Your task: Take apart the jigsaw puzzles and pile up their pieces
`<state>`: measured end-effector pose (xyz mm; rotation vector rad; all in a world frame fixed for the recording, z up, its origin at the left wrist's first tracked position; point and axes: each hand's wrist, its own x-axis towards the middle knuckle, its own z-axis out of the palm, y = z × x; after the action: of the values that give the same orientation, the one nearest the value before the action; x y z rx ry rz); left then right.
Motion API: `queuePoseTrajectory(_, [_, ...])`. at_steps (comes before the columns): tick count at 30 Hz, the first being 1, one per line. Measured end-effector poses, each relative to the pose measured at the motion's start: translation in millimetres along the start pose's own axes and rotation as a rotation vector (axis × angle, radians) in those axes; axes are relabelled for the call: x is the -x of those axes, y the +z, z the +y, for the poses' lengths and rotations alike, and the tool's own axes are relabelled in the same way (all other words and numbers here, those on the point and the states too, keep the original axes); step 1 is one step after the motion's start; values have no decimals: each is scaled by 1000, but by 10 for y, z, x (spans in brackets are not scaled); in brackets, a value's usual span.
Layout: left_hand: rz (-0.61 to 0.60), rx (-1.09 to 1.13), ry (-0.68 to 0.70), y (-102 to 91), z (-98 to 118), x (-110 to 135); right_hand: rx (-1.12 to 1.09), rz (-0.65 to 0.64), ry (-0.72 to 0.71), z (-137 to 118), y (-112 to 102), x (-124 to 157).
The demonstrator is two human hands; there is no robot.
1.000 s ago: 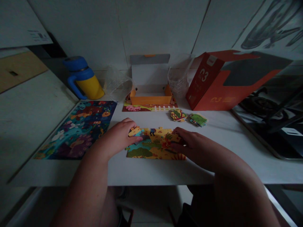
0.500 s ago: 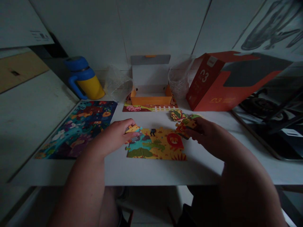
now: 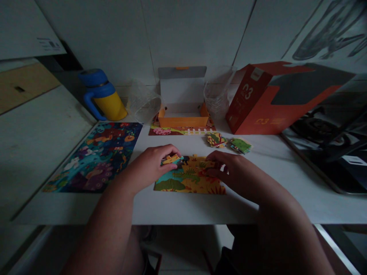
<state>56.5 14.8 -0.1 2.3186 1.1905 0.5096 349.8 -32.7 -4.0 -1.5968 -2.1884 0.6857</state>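
Note:
A partly joined jigsaw puzzle (image 3: 190, 179) with a crocodile and yellow ground lies on the white table. Over its upper left part, my left hand (image 3: 156, 162) pinches puzzle pieces (image 3: 172, 158) between thumb and fingers. My right hand (image 3: 232, 166) is above the right side of the puzzle, closed on a puzzle piece (image 3: 208, 164) seen almost edge-on. The red lion on the puzzle is mostly covered by that hand. Behind the right hand lie two small stacks of pieces, one yellow and red stack (image 3: 216, 139) and one green stack (image 3: 241, 145).
A finished-looking dark sea-animal puzzle (image 3: 86, 160) lies at the left. At the back stand a blue and yellow jug (image 3: 104, 97), an open orange box (image 3: 183, 121), crumpled clear plastic (image 3: 145, 101) and a large red box (image 3: 258, 103). A black object (image 3: 329, 160) occupies the right.
My right hand has moved left with its piece, from beside the stacks to over the puzzle, uncovering the green stack. My left hand has shifted slightly right, still holding its pieces.

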Motion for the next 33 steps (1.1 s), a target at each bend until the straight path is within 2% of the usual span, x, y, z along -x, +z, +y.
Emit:
queuePoseTrajectory(6, [-10,-46,84,98,-31,15,45,14,-5,-19,51,-22])
queuePoseTrajectory(11, [-34,5,133,115,65,28,-3,-7,8,-104,22,-12])
queuePoseTrajectory(18, [-88,98,106,113,191,36,-130,0,-133,-279,102,-1])
queuePoseTrajectory(26, [-139,138,85,161,288,37,-186,-59,-200,-452,250,-62])
queuePoseTrajectory(29, [-72,109,61,111,254,52,-117,-12,-130,-380,173,-48])
queuePoseTrajectory(33, [16,37,-61,-16,87,81,-32,69,39,-107,-2,-13])
